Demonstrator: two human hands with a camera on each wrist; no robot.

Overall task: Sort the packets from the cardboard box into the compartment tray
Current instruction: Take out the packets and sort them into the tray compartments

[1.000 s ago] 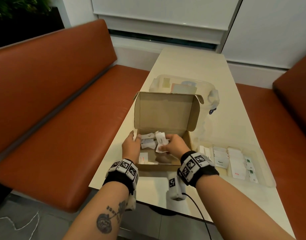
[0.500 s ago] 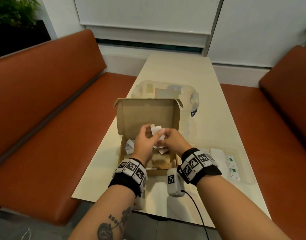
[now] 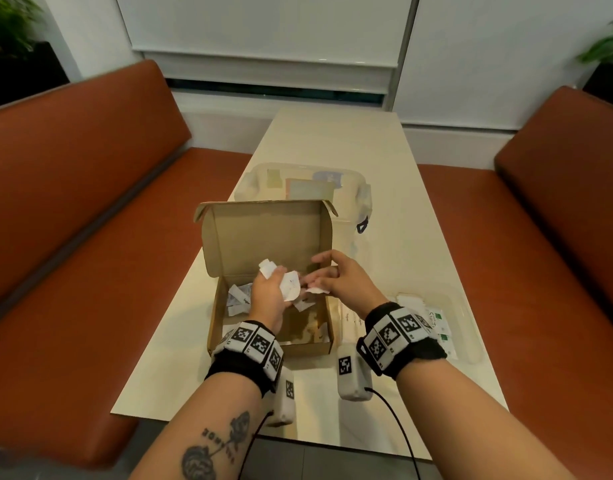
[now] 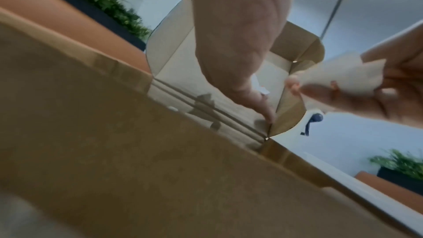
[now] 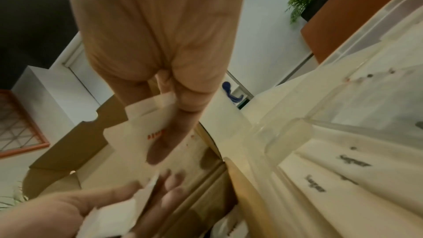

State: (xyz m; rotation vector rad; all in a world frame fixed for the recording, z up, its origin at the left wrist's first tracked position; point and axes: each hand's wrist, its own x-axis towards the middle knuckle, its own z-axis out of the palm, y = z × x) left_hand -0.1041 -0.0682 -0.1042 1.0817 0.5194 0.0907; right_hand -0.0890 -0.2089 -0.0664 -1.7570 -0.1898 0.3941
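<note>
Cardboard box (image 3: 270, 344) sitting near the front edge of the surface (image 3: 333, 140), lid flipped up and back. Probably so both hands can work over the opening without anything in the way.

Left hand (image 3: 268, 299) hovering above the box, fingers curled round a small bunch of white packets (image 3: 289, 289). Looks like a holding stack, so the other hand can pull one off at a time. Right hand (image 3: 343, 284) just right of that bunch, still over the box, pinching a single white packet (image 3: 317, 290) between thumb and fingertips, remaining fingers loose and spread. Red print on that one in the right wrist view, too blurry to read.

More loose packets (image 3: 239, 299) down in the box, mostly along its left wall, so sorting far from done, at a guess.

Compartment tray (image 3: 468, 327) right beside the box on its right, clear plastic, some white packets marked "Sugar" (image 5: 315, 185) already lying flat in the near compartment and green-marked ones (image 3: 440, 320) further right. Short hop from box to tray, which would explain parking it there.

Behind the box, a clear lidded container (image 3: 362, 195), not involved.
</note>
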